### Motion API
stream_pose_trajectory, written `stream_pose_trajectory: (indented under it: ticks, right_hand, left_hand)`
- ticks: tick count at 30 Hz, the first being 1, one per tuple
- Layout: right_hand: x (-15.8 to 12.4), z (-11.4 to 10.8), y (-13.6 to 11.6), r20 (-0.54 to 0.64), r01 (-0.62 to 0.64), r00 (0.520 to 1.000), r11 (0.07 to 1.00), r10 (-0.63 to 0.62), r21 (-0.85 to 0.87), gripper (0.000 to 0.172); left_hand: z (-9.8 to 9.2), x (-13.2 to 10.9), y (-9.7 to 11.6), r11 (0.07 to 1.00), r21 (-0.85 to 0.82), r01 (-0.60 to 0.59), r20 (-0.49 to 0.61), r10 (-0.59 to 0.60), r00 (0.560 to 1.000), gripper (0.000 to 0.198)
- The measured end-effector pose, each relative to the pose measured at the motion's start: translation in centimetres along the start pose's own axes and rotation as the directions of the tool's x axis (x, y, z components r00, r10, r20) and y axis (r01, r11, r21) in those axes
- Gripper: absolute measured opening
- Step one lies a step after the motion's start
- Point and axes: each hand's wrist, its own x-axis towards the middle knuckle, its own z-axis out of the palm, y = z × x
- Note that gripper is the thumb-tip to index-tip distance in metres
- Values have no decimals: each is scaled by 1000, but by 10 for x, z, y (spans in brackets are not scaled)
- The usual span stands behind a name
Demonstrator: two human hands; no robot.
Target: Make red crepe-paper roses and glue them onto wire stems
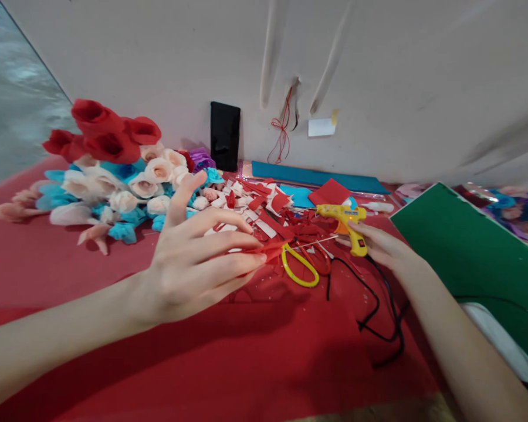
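My left hand [202, 258] pinches a small piece of red crepe paper [276, 252] between thumb and fingertips, one finger raised away. A thin pale stick [314, 242] reaches from this paper toward the right; how it is fixed there I cannot tell. My right hand [382, 243] has its fingers closed about the handle of a yellow hot glue gun [358, 241], whose nozzle points left. Scissors [300, 275] with one yellow and one red handle loop lie below the stick, their blades mostly hidden among red scraps.
Paper flowers [110, 187] in red, cream and blue heap at the left. Cut paper scraps [264, 202] cover the middle. A phone [225, 136] leans on the wall. A green board [475, 252] stands at the right, near the glue gun's black cord [389, 287].
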Motion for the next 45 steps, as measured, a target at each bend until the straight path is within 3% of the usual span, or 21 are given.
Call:
stream_pose_trajectory:
  ticks: [15, 21, 25, 29, 32, 36, 40, 42, 45]
  right_hand:
    - [-14, 0, -9, 54, -38, 998, 999, 37, 27, 18]
    - [-20, -3, -13, -25, -30, 999, 999, 29, -44, 18]
    - [-20, -3, -16, -85, -79, 994, 989, 69, -123, 27]
    - [-20, -3, -11, -171, 11, 984, 967, -56, -256, 32]
    - [-23, -2, -3, -294, 158, 904, 882, -310, -444, 31]
    - [-36, 3, 0, -345, 270, 694, 672, -632, -689, 24]
    - [-58, 14, -4, -303, 360, 498, 512, -812, -780, 29]
    - [-71, 20, -4, -284, 387, 447, 470, -848, -794, 36]
    - [-88, 33, 0, -228, 416, 432, 417, -873, -808, 37]
  left_hand:
    - [3, -1, 4, 998, -23, 58, 5, -58, 998, 8]
    - [5, -2, 5, 998, -15, 56, 3, -56, 998, 5]
    - [5, -3, 6, 997, -37, 70, 14, -69, 998, 6]
    - [5, -3, 6, 997, -37, 68, 0, -68, 998, 7]
    - [5, -3, 5, 995, -45, 83, -2, -84, 996, 7]
    - [6, -3, 5, 991, -68, 118, 14, -118, 993, 7]
    - [6, -2, 4, 992, -52, 115, 2, -115, 993, 7]
    - [5, -1, 3, 994, -24, 103, -18, -103, 994, 8]
    - [1, 0, 2, 995, 8, 95, -49, -95, 994, 7]
